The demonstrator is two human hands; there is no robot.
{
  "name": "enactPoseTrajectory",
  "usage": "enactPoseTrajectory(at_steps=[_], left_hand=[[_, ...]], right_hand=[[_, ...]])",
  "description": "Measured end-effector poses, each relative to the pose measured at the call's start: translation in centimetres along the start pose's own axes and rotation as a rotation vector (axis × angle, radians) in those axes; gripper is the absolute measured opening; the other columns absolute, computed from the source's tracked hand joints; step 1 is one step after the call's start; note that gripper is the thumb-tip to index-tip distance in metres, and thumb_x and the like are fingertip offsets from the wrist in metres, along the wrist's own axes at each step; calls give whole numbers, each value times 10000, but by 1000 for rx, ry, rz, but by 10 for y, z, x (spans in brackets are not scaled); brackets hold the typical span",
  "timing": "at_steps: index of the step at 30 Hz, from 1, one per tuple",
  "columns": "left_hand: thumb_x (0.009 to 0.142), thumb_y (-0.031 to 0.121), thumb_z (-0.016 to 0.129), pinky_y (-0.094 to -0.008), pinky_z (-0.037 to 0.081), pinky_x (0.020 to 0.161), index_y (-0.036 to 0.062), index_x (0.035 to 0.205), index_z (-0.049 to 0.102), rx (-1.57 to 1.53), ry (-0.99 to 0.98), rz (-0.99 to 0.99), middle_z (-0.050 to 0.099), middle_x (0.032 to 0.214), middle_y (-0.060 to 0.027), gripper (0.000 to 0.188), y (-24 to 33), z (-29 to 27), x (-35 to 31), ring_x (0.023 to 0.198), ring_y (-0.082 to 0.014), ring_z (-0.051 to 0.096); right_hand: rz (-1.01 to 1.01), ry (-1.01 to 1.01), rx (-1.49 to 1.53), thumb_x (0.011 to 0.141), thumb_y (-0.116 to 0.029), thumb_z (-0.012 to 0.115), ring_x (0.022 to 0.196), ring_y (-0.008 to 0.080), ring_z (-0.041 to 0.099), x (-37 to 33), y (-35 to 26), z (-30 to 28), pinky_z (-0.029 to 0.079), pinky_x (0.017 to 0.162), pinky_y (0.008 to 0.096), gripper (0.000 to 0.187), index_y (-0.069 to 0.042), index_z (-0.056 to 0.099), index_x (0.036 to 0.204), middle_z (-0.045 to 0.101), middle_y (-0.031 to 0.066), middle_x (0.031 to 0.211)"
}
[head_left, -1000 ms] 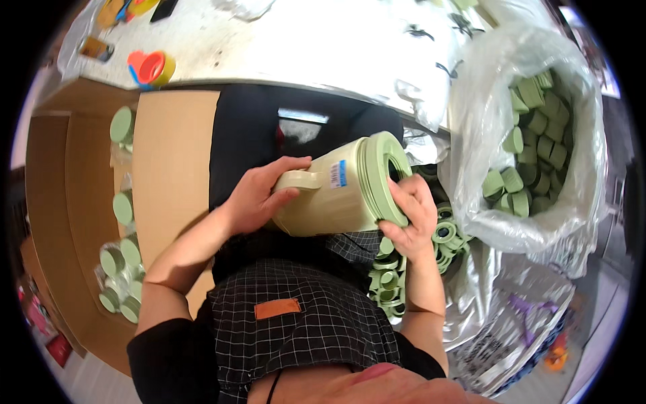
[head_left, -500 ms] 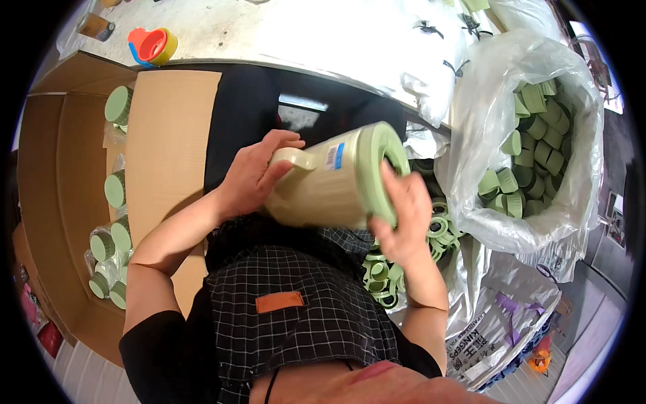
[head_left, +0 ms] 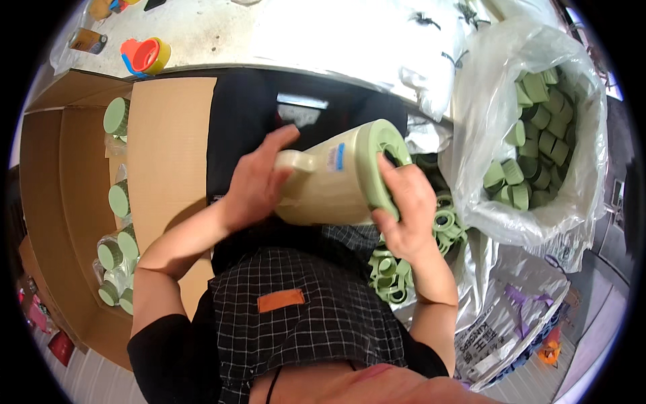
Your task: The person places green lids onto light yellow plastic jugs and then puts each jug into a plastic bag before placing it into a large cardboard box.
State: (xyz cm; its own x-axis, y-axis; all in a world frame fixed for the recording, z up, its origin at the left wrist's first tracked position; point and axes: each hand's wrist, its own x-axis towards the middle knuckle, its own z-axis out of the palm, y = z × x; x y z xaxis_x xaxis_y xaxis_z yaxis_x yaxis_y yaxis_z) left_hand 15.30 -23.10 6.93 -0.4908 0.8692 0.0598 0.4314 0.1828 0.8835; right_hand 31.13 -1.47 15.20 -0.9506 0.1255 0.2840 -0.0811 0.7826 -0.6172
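Observation:
A cream jug (head_left: 326,188) with a green lid (head_left: 382,145) lies tilted on its side above my lap. My right hand (head_left: 410,205) is closed around the lid's rim, with the fingers near the opening in its top. At the jug's base my left hand (head_left: 256,182) steadies it beside the cream handle (head_left: 296,161); its fingers are partly spread and a little blurred, and the underside of the grip is hidden. A small blue and white label (head_left: 336,157) shows on the jug's side.
At left stands an open cardboard box (head_left: 74,222) with several green-lidded items inside. Green ring-shaped parts (head_left: 390,276) lie below my right forearm. A clear plastic bag (head_left: 471,202) of green caps (head_left: 542,118) stands at right. Colourful plastic rings (head_left: 149,57) sit on the white table (head_left: 289,40).
The left thumb has drawn back from over the handle. The jug appears turned slightly, and its label has shifted a little. The right hand remains on the lid, and the whole view has shifted slightly.

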Motion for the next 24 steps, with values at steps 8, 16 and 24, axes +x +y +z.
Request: enactPoseTrajectory(at_steps=[8, 16, 24], left_hand=[[952, 197, 563, -387, 506, 828, -15, 1334, 545, -26, -109, 374, 529, 1358, -184, 437, 37, -17, 31, 923, -338, 624], [784, 68, 755, -384, 462, 644, 48, 878, 654, 151, 248, 559, 600, 784, -68, 140, 0, 4, 189, 700, -253, 567], [924, 145, 588, -382, 508, 730, 25, 875, 687, 99, 202, -118, 676, 826, -139, 163, -100, 23, 254, 763, -290, 643]], right_hand=[[533, 116, 477, 1027, -387, 492, 1103, 182, 556, -12, 96, -2, 414, 1003, 326, 532, 17, 534, 1372, 624, 120, 1180], [522, -12, 556, 973, -363, 558, 1195, 285, 519, -10, 85, 11, 351, 1076, 361, 609, 3, 434, 1445, 549, 174, 1259], [573, 198, 591, 939, -204, 625, 886, 134, 566, 0, 127, 16, 453, 834, 275, 307, 24, 642, 1145, 647, 73, 1005]])
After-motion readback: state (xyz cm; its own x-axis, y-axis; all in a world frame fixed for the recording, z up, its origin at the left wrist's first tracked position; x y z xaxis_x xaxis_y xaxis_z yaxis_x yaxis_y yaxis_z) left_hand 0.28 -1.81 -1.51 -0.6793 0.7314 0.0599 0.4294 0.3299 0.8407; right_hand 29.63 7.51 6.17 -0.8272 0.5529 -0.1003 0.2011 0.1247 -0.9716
